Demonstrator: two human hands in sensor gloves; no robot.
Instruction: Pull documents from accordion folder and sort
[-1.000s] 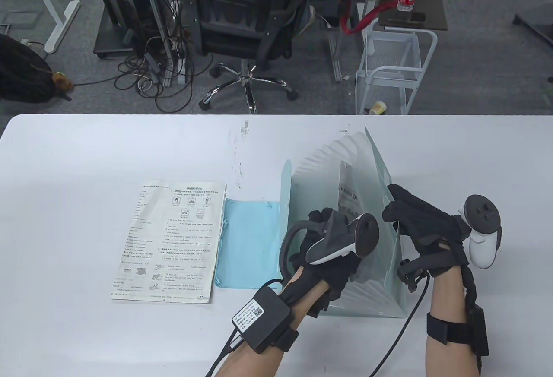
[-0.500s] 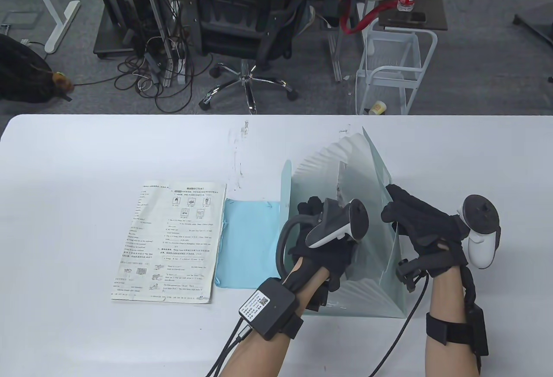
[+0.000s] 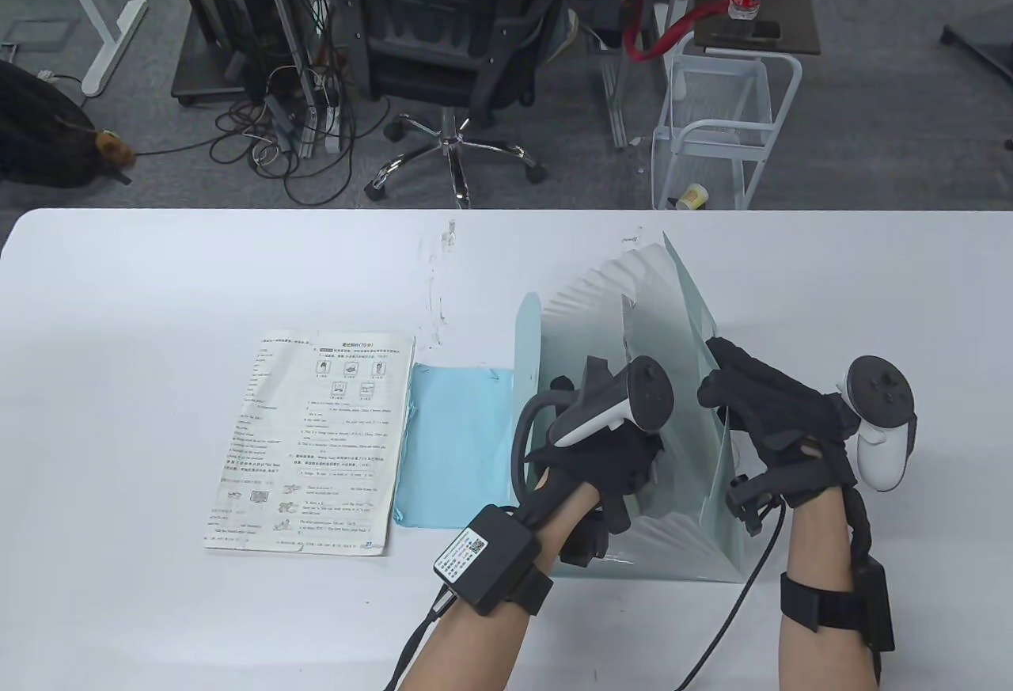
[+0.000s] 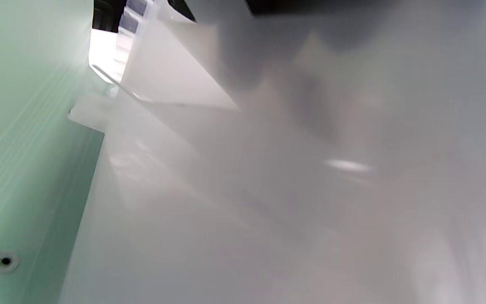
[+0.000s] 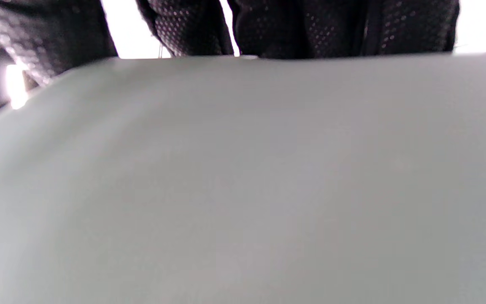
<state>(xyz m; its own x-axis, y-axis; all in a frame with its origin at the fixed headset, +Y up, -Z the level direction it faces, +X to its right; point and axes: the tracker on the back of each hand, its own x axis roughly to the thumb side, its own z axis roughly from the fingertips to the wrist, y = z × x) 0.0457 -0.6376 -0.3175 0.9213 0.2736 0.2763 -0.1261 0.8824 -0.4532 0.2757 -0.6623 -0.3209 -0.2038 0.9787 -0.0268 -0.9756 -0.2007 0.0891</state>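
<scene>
The accordion folder (image 3: 633,406) stood fanned open on the surface (image 3: 158,311), right hand (image 3: 779,426) pinching its flexible outer wall, left hand (image 3: 589,461) reaching inside, its grip hidden; thin, light sheets looked best pinched at their top edges.

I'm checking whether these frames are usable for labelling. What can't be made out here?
- Left hand fingers: table view, hidden inside the pale green accordion folder under the tracker.
- Any grasped document: left wrist view, blurred white pockets only.
- Right hand fingertips: table view, behind the folder's wall; right wrist view, cut off.
- Printed worksheet text: too small.
</scene>
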